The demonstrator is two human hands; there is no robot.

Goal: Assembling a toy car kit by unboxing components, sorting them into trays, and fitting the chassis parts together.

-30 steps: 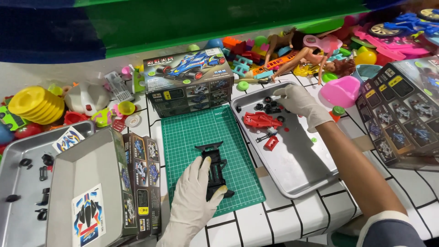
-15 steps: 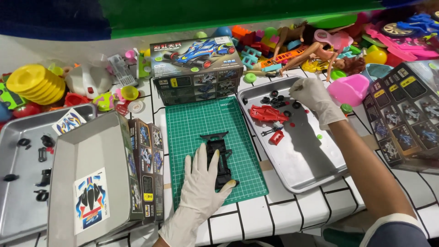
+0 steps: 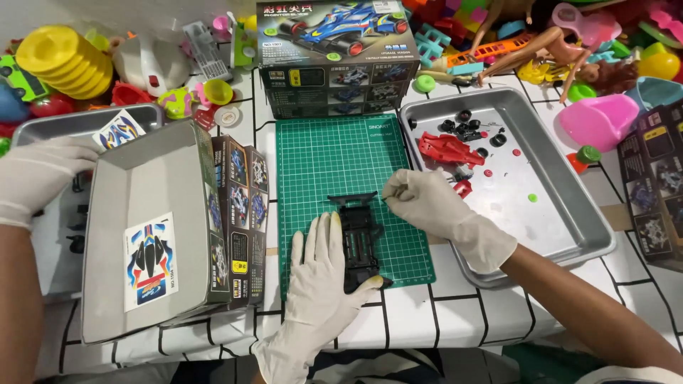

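A black toy-car chassis (image 3: 359, 235) lies lengthwise on a green cutting mat (image 3: 320, 156). My left hand (image 3: 316, 284), in a white glove, holds it down, fingers along its left side and thumb at its near end. My right hand (image 3: 430, 206), also gloved, hovers at the chassis's far right corner with its fingertips pinched together; I cannot see whether anything is between them. Right of the mat, a metal tray (image 3: 562, 213) carries a red car body part (image 3: 448, 149), small black wheels (image 3: 462, 128) and loose small bits.
An open grey kit box (image 3: 142, 213) with a sticker sheet (image 3: 151, 259) stands left of the mat, and a printed car kit box (image 3: 334, 64) stands behind it. Another person's gloved hand (image 3: 39, 174) rests by a second tray (image 3: 78, 124). Plastic toys crowd the back.
My right hand left the tray's parts and came left to the chassis front, fingers pinched. My left hand stayed on the chassis. The view moved closer.
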